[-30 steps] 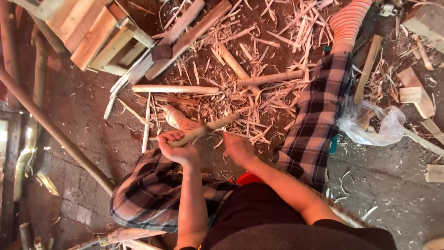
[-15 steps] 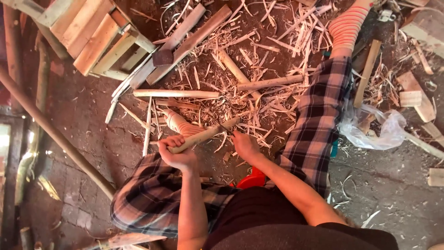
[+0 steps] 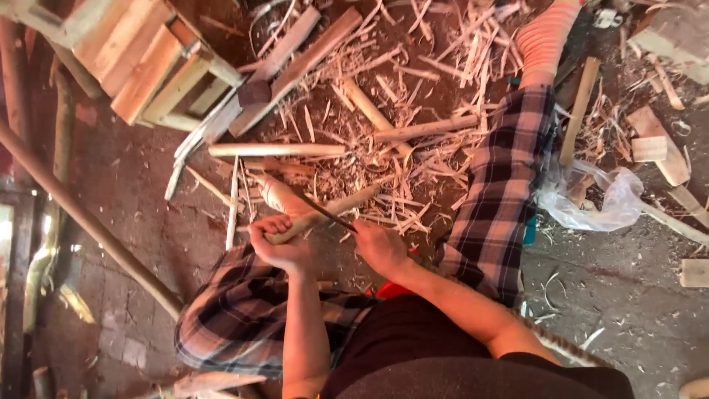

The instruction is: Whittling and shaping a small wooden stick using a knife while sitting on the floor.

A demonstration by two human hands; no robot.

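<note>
I sit on the floor with my legs in plaid trousers spread apart. My left hand [image 3: 277,244] grips the near end of a pale wooden stick [image 3: 341,205] that points up and to the right. My right hand [image 3: 380,247] holds a thin dark knife [image 3: 325,212], whose blade lies across the stick just past my left hand. Both hands are close together above my left knee. A second carved wooden piece [image 3: 279,193] lies just beyond my left hand.
Wood shavings [image 3: 413,111] and several peeled sticks cover the floor ahead. A wooden stool [image 3: 148,66] stands at the upper left. A long pole [image 3: 81,222] crosses the left side. A clear plastic bag [image 3: 591,196] and wood offcuts [image 3: 653,144] lie right of my outstretched leg.
The knife blade has come up across the stick, where before it was not visible. My right hand has shifted slightly toward the stick, and my left hand keeps its grip.
</note>
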